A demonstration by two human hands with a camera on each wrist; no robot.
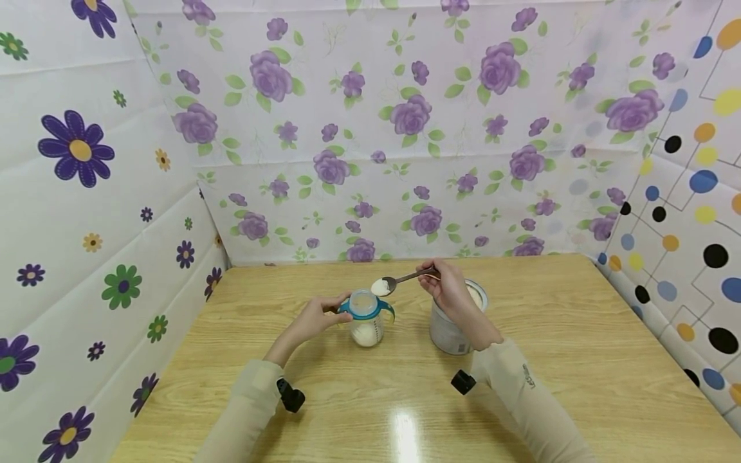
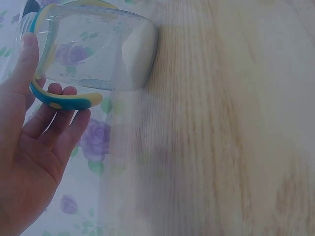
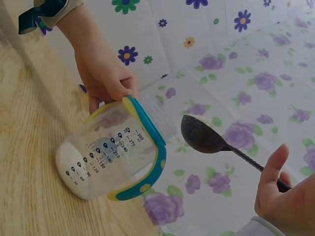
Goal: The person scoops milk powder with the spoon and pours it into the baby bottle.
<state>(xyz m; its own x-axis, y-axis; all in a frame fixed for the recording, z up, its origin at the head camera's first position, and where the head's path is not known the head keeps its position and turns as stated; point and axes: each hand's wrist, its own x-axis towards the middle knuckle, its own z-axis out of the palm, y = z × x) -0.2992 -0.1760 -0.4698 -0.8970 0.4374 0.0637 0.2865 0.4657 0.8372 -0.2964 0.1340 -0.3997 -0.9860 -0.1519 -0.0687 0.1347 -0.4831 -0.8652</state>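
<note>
The clear baby bottle [image 1: 367,329], with its blue and yellow handle ring, stands upright and uncapped on the table. White powder covers its bottom, below the printed scale in the right wrist view. My left hand [image 1: 312,319] grips it by one handle [image 2: 64,102], thumb against the ring and fingers curled about the handle. My right hand [image 1: 450,290] holds a dark spoon [image 3: 204,135] by the end of its handle. White powder is heaped in the spoon's bowl, just right of the bottle's mouth and slightly above it. Below the right hand is an open can [image 1: 444,332] of pale powder, partly hidden by it.
The wooden table [image 1: 359,411] reaches back to a flowered cloth wall [image 1: 359,128]. Patterned cloths also hang at the left [image 1: 75,270] and right [image 1: 689,212]. A small black camera is strapped to each wrist.
</note>
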